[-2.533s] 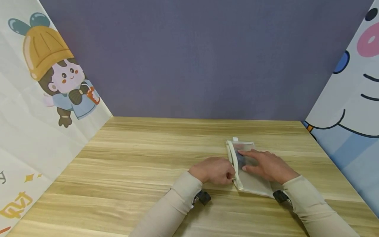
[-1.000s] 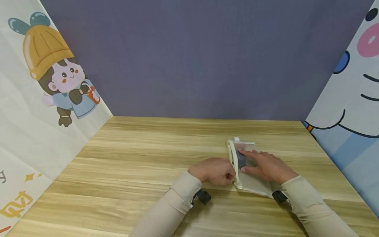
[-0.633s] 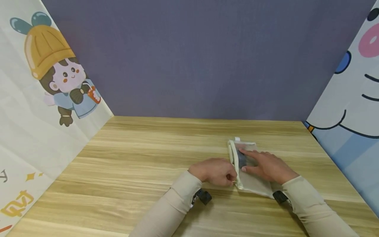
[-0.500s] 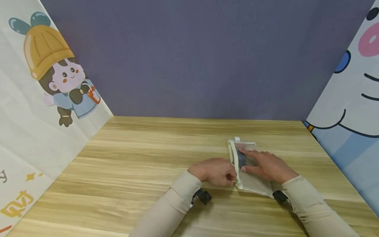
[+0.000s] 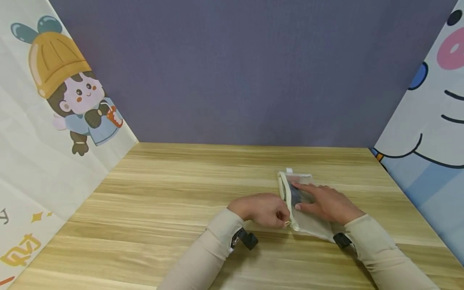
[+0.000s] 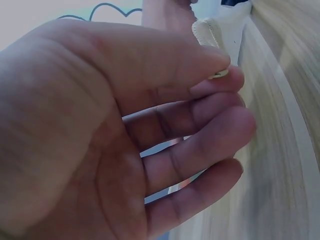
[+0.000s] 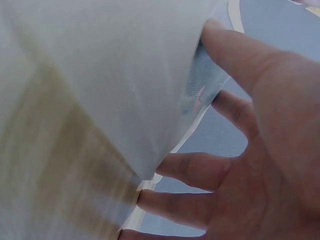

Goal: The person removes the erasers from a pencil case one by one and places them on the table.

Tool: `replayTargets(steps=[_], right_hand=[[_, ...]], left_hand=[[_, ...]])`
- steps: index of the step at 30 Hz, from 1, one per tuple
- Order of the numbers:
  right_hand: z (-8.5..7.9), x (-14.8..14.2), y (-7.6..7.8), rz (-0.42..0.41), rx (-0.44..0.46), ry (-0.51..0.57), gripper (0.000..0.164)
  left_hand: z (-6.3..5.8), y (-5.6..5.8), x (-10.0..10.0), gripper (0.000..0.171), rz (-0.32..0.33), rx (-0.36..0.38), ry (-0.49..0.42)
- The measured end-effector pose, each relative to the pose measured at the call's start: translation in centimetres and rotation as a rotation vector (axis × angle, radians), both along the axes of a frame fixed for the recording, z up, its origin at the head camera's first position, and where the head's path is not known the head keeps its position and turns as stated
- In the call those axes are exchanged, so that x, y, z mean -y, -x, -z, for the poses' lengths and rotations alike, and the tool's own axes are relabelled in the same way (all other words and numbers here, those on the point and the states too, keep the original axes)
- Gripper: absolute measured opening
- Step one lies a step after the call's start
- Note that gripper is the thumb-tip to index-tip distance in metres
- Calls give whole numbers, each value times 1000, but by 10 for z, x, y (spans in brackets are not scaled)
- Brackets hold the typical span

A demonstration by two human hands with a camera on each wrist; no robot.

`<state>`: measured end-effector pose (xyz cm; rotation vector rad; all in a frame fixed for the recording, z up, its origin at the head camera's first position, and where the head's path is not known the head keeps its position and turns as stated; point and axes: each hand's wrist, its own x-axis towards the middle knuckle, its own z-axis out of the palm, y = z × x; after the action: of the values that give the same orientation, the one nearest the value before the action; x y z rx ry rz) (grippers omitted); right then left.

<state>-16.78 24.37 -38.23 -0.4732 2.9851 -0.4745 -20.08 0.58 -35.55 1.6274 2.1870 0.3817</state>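
A translucent zip pouch with cream trim lies on the table, a dark flat shape showing through its far half. At the near end of its zipped left edge, my left hand pinches the zipper pull between thumb and index finger. The other left fingers are loosely bent in the left wrist view, beside the cream zipper tape. My right hand rests on the pouch with spread fingers, thumb and index finger over the dark shape. In the right wrist view, the sheer pouch fabric stands up at the right fingertips.
The wood-grain table extends left of and behind the pouch. A grey-blue panel closes off the back. Printed cartoon sheets stand along the left side and right side. A small black wrist camera sits under the left cuff.
My left hand has slid slightly nearer along the pouch's zipped edge, and its wrist has shifted a little left. The right hand stays almost in place on the pouch.
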Motion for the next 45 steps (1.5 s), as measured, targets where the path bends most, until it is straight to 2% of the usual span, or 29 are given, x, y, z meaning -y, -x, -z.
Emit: replayTargets(steps=[5,9,14,19,23,27,32,41,45], right_hand=[[-1,0,1,-4,-12,10,72],[0,0,1,-3,-8,14,73],[1,1,1,8,-5,31,76],[0,0,-1,19,-18,63,78],[-3,1,-1,43,-42,67,76],[-6,2,-1,63,-24,68,77],[-6,8,-1,76,-40,80,75],[-2,22,1,136,-40,33,80],[-1,25,1,126,-73,35,82]], left_hand=[[-1,1,2,17,14,59,-5],[-1,0,3,15,12,66,0],[2,-1,2,19,-32,66,-2],[5,-3,2,22,-63,101,24],[8,-3,1,15,-87,158,34],[9,-1,2,10,-102,194,29],[10,4,5,11,-104,151,2],[14,11,8,14,-194,94,3],[15,12,8,19,-218,81,10]])
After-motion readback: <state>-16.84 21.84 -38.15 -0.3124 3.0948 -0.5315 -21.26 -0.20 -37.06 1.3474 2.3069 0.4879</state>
